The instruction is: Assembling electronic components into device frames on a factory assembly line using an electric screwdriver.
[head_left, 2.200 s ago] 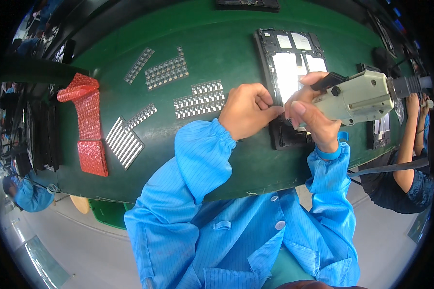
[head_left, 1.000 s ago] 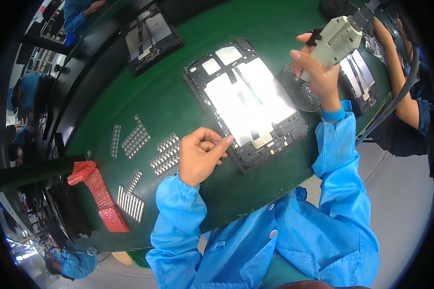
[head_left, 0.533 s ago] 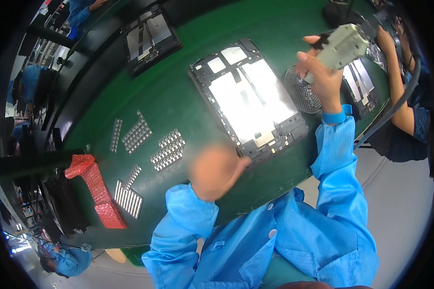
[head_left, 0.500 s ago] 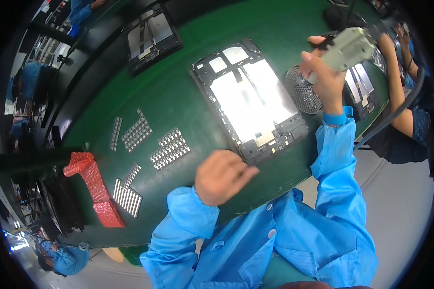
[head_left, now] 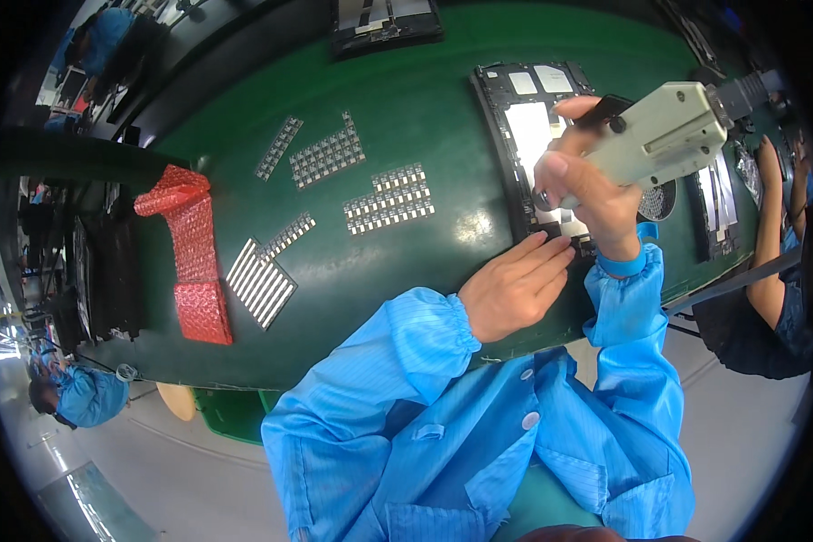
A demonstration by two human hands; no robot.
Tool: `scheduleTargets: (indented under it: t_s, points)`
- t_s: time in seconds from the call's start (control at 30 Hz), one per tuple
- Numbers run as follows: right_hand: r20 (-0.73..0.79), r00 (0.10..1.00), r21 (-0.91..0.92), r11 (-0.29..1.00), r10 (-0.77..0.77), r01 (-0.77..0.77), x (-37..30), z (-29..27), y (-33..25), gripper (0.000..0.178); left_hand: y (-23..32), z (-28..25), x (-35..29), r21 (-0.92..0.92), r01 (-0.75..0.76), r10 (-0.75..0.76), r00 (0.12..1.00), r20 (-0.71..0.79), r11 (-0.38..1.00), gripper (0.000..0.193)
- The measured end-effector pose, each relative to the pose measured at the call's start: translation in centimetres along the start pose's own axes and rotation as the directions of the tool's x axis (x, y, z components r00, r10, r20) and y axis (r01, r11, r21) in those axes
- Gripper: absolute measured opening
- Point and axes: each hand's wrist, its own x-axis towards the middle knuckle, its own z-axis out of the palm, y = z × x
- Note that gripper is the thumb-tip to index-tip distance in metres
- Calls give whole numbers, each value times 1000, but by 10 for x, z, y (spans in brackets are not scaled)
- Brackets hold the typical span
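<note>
The right hand [head_left: 580, 194] is wrapped around the grip of a pale grey electric screwdriver [head_left: 661, 135], its tip pointing down toward the open black device panel [head_left: 533, 135] that lies on the green desk [head_left: 406, 81] directly beneath it. The left hand [head_left: 513, 287] rests flat with fingers stretched out, holding nothing, its fingertips pressing the near edge of that panel just below the right hand. The panel looks thin, stiff and fragile, with bare shiny parts inside, so it is best steadied by its rim; the screwdriver seems rigid and moderately heavy, with a cable trailing off its rear end, and takes a full grip on the body. To the left of the left hand lie several strips of small silvery parts [head_left: 388, 197], light and easily scattered, and well beyond them a red bubble-wrap sheet [head_left: 191, 257]. Right of the right hand a round perforated dish [head_left: 659, 200] sits close by, and a co-worker's arm [head_left: 772, 235] reaches in farther right.
</note>
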Motion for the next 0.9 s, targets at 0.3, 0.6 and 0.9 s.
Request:
scheduleTargets:
  t_s: [0.3, 0.6, 0.9]
  points:
    - [-1, 997, -48, 996, 79, -79, -2, 2, 7, 35, 1, 0, -1, -44, 12, -11, 1000, 14, 999, 23]
    - [-4, 997, -86, 994, 72, -73, -2, -4, 14, 34, 1, 4, 2, -61, 19, -20, 1000, -14, 998, 21]
    - [13, 996, -112, 990, 93, -91, -3, 0, 11, 32, -1, 1, 1, -71, 8, -9, 1000, -10, 997, 26]
